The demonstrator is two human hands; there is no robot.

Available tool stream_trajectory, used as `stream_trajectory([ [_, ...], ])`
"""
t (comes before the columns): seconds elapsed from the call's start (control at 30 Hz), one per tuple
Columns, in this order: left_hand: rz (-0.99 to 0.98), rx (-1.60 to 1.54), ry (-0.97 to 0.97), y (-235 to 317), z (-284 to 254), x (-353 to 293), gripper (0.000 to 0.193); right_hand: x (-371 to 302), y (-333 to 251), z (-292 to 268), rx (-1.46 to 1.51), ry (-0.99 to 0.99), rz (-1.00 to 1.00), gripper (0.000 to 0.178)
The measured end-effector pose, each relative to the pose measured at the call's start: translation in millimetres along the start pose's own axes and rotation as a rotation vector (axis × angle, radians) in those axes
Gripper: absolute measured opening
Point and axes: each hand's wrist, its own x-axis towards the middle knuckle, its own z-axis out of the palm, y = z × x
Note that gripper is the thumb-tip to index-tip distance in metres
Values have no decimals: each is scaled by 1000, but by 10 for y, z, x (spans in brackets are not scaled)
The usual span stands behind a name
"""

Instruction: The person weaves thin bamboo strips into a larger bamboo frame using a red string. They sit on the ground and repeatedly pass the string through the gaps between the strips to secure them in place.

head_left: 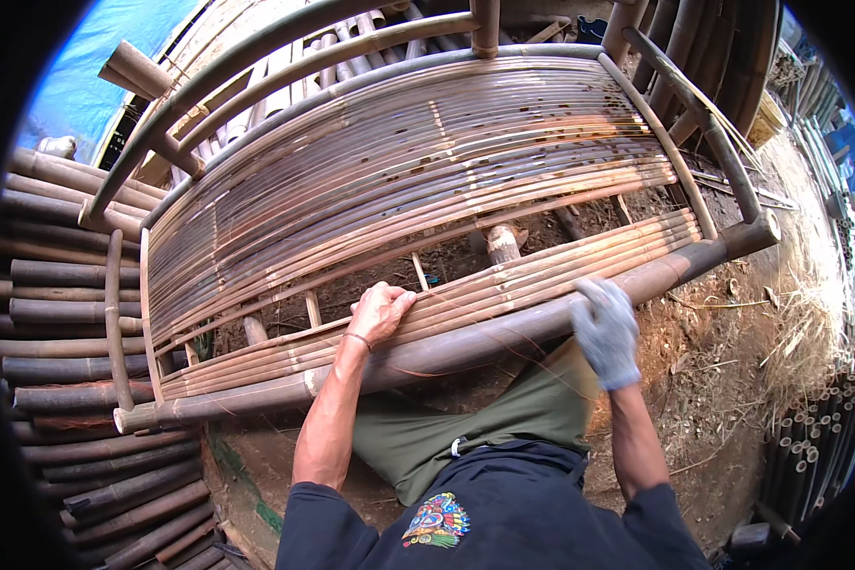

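A bamboo bench (532, 318) lies across in front of me, with a thick round front pole and a seat of thin slats. My left hand (382, 312), bare with a band at the wrist, is closed at the inner edge of the front bamboo slats (475, 285); its fingertips are partly hidden. Thin copper-coloured wire (541, 364) trails loosely over the front pole near my hands. My right hand (605, 332), in a grey glove, is beside the front pole at the right, smeared by motion. Between the front and back slats (399, 152) runs an open gap showing crosspieces.
Bamboo poles (76, 312) are stacked at the left, and more pole ends (807, 442) show at the right. The bench's raised back rail (351, 47) and right armrest (693, 104) rise beyond the seat. Straw (798, 332) lies on the dirt ground.
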Motion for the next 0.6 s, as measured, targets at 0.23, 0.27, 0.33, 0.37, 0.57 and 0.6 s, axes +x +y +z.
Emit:
stream_trajectory([
  [0.23,134,114,215,-52,194,-69,27,935,-338,1167,-360,-285,-163,21],
  [0.27,161,144,256,-48,208,-81,26,942,-352,1241,-432,-265,-177,21],
  [0.33,138,129,230,-32,212,-91,26,953,-344,1346,-593,-286,-222,19],
  [0.37,122,121,208,-18,203,-89,26,968,-313,1378,-568,-310,-260,18],
  [0.57,-35,175,-106,57,74,4,42,1295,670,852,-691,-150,-107,20],
  [0.6,-52,163,-134,65,53,22,41,1326,902,655,-851,-202,-18,20],
])
